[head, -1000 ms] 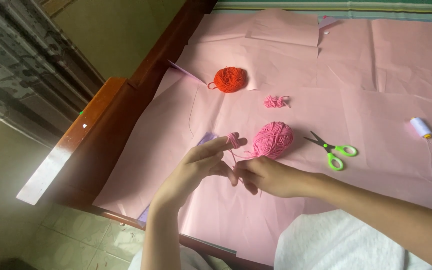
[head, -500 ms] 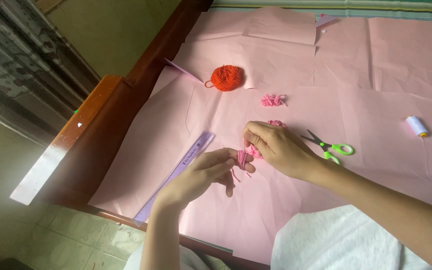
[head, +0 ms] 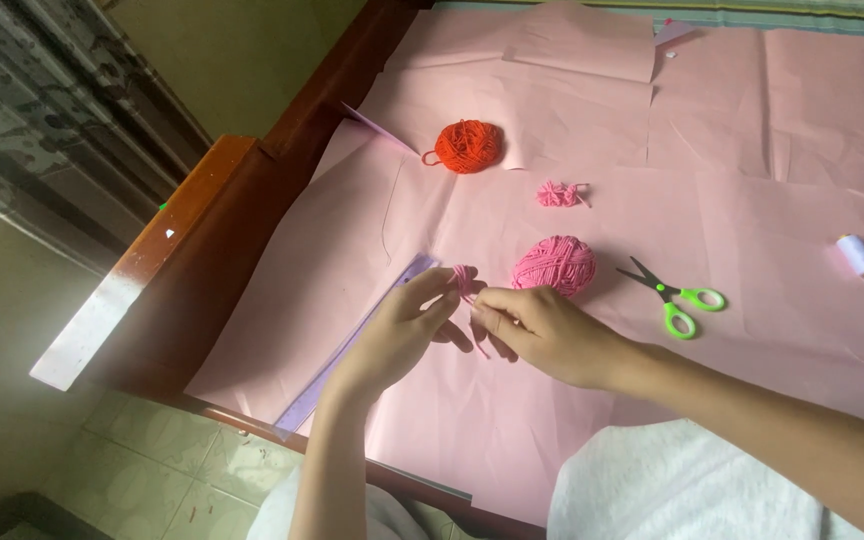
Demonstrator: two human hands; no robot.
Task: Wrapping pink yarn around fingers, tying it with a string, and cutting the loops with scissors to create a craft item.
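Note:
My left hand (head: pixel 400 330) pinches a small loop of pink yarn (head: pixel 465 281) between thumb and fingers. Right beside it, my right hand (head: pixel 542 333) grips the same pink strand with its fingertips. The strand runs toward a pink yarn ball (head: pixel 554 265) lying just behind my right hand on the pink paper sheet (head: pixel 752 150). Both hands hover low over the paper near its front edge.
An orange-red yarn ball (head: pixel 468 146) and a small pink yarn pompom (head: pixel 558 194) lie farther back. Green-handled scissors (head: pixel 677 298) rest right of the pink ball, a white thread spool (head: pixel 858 256) at far right. A lilac ruler (head: pixel 352 350) lies left; a wooden bed frame (head: pixel 202 230) borders the paper.
The right hand moved from over the pink ball back toward the left hand. The pink ball is now uncovered, and both hands meet on the yarn strand.

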